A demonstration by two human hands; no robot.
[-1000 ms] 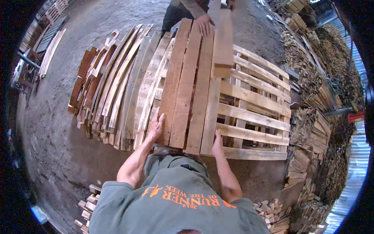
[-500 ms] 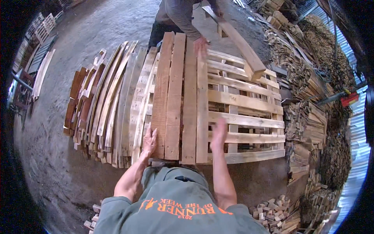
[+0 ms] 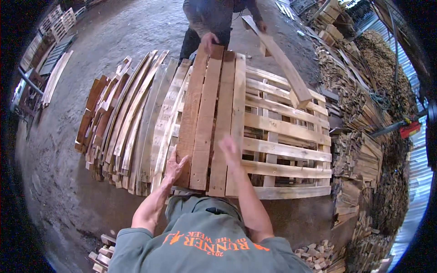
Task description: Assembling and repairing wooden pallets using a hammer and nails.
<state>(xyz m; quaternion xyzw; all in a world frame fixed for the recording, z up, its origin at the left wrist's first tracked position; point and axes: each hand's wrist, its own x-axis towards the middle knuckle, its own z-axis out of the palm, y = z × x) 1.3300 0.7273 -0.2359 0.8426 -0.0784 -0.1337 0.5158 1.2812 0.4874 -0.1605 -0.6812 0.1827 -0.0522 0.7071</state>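
Four long wooden planks lie side by side across a slatted wooden pallet (image 3: 287, 144). The two on the left are reddish brown; the outermost plank (image 3: 191, 118) has its left edge by my left hand (image 3: 174, 167). That hand rests against the edge near the close end, thumb and fingers apart. My right hand (image 3: 230, 149) is over the third plank (image 3: 223, 113), smeared by motion, its fingers unclear. The rightmost plank (image 3: 238, 91) is paler. Across from me, a co-worker's hand (image 3: 209, 42) is at the planks' far ends.
Left of the planks lean many loose boards (image 3: 132, 109) in a row. A long beam with end blocks (image 3: 284, 57) sits over the pallet's far right side, the co-worker's other hand (image 3: 261, 26) on it. Stacked offcuts (image 3: 357, 159) line the right side.
My right hand has moved left, from the pallet slats to above the planks. The co-worker's hand has shifted left along the planks' far ends. My left hand stays at the plank edge.
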